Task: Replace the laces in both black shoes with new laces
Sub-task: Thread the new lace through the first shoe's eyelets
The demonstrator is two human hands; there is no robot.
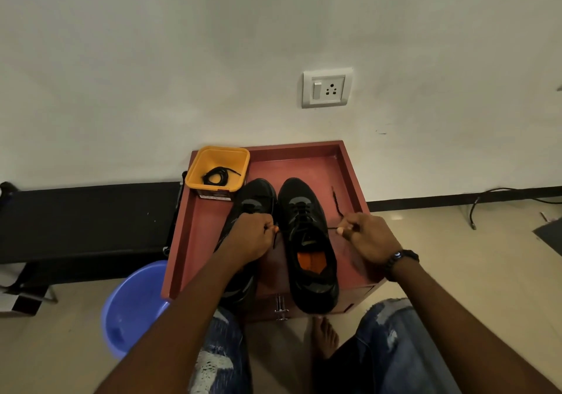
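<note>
1. Denim, blue and torn, covers the person's knees at the bottom of the frame; a bare foot rests on the floor between them.
2. Blue plastic basin, lower left, on the floor beside the red cabinet; contents not discernible.
3. Right shoe, black with an orange insole, centre of the frame on the cabinet's recessed top, laced.
4. Left shoe, black, just beside it and partly hidden by the left forearm.
5. Left hand, curled, pinching one lace end between the shoes.
6. Right hand, curled, pinching the other lace end, which trails up over the red surface; a dark wristband sits on that wrist.
7. Yellow tub, upper left corner of the cabinet top, holding one coiled black lace.
8. White wall socket, above centre.
</note>
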